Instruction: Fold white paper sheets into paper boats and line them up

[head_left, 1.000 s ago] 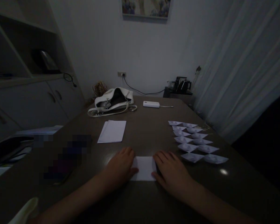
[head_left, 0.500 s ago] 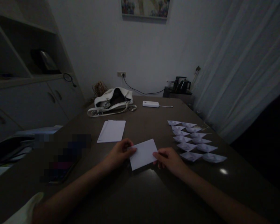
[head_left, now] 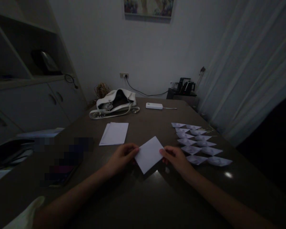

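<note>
A white piece of paper (head_left: 149, 155) is held up above the table between my two hands, turned so that one corner points down toward me. My left hand (head_left: 123, 157) pinches its left corner between thumb and fingers. At the opposite corner, my right hand (head_left: 176, 159) is closed in the same kind of pinch. Whether the paper is folded in layers I cannot tell. Beyond my left hand lies a small stack of white paper (head_left: 114, 133). Several folded paper boats (head_left: 191, 149) stand in two rows to the right of my right hand.
A white handbag (head_left: 116, 103) lies at the far left of the dark table (head_left: 143, 197). A white power bank (head_left: 154, 106) with a short cable is at the far edge. On the left is a blurred-out phone-like object (head_left: 64, 171). Papers and a dark bag (head_left: 11, 152) sit further left.
The paper has been turned so its corners point toward and away from me. Both hands have shifted slightly, with the right hand a little higher and further right.
</note>
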{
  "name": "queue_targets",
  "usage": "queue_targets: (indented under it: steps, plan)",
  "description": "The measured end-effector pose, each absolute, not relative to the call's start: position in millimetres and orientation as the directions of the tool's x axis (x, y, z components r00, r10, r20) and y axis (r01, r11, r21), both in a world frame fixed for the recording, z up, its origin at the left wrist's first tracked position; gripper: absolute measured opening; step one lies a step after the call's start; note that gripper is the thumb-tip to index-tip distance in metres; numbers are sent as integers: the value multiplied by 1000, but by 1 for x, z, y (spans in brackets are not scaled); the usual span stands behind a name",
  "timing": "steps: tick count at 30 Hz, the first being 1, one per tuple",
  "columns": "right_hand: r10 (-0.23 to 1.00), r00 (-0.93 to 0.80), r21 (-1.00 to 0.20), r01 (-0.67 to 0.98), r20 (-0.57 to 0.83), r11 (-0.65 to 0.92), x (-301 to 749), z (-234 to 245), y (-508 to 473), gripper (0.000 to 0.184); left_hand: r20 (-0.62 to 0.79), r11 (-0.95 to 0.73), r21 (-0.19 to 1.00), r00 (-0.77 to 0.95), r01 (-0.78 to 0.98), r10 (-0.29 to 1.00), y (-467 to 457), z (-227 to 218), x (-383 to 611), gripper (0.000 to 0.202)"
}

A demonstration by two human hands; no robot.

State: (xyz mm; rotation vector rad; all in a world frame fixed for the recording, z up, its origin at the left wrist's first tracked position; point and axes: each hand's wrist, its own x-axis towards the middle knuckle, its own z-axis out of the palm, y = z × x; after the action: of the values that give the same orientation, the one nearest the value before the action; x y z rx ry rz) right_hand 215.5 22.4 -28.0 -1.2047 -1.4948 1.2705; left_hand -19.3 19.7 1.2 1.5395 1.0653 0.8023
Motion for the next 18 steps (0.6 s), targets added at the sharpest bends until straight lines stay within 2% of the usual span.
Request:
queue_targets:
  steps: [3,5,13,16,18]
  plan:
    - [985,-168,-995,101,-30,-14,217,-27,24,36,28,-69,995,456,73,890,16,6,-22,37]
    - [981,-189,-996,81,-48,-33,219,-26,25,36,74,-117,992,505,53,860,14,8,-24,41]
    - [962,-270,-998,67,-25,-7,218,-29,24,35,100,-202,974,600,105,794,17,7,-29,22]
    - [949,-315,-996,85,-17,11,213,-26,18,36,167,-244,968,581,57,797,19,4,-26,22]
    - [930,-367,-993,108,-5,37,208,-22,12,34,152,-199,980,546,28,824,19,2,-21,25]
